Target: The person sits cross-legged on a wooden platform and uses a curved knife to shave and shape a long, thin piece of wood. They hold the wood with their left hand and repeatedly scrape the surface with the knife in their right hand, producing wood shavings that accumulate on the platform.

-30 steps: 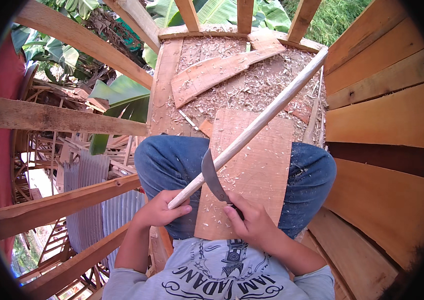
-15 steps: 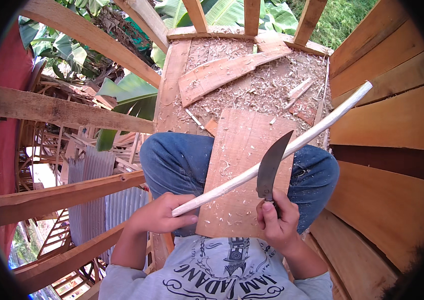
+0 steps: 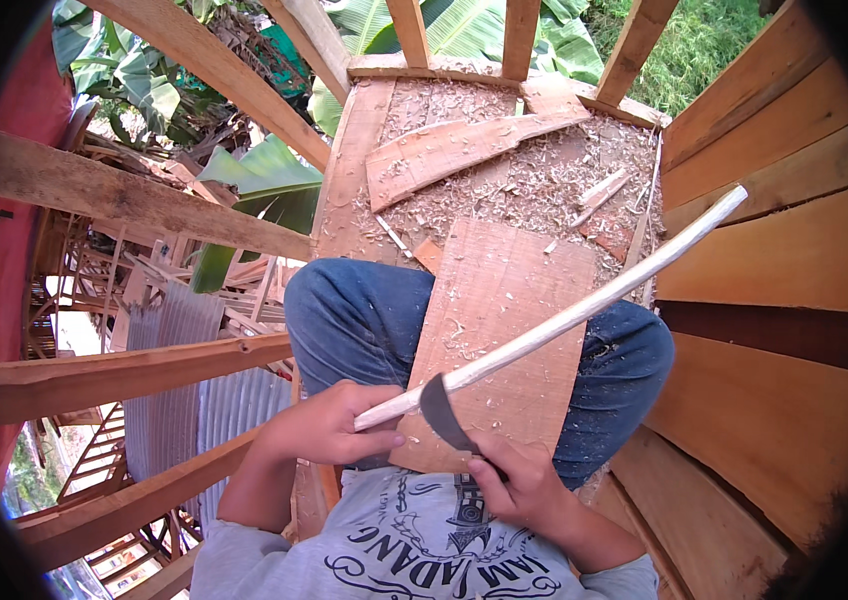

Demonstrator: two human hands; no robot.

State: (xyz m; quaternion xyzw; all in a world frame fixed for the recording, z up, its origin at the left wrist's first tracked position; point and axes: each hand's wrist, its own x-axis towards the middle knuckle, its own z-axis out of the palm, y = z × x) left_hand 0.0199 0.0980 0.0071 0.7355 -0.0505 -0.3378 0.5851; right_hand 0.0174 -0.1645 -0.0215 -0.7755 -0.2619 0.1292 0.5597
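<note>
A long pale wooden stick [image 3: 584, 306] slants up to the right across my lap. My left hand [image 3: 329, 424] is closed round its lower end. In my right hand [image 3: 516, 480] is a knife [image 3: 446, 418] with a dark curved blade, its handle mostly hidden by my fingers. The blade lies over the stick a short way from my left hand; whether its edge touches the wood I cannot tell. Under the stick, a flat wooden board [image 3: 489, 290] rests across my thighs, with a few curled shavings on it.
Beyond my knees, shavings cover the plank floor [image 3: 354, 150], where a larger cut board [image 3: 464, 150] and a short wood piece [image 3: 602, 188] lie. Wooden rails [image 3: 144, 375] run along the left, and a plank wall [image 3: 774, 245] stands close on the right.
My right hand has brought the knife down and left, turning the blade from upright to across the stick near my left hand. The stick's far end has dipped slightly.
</note>
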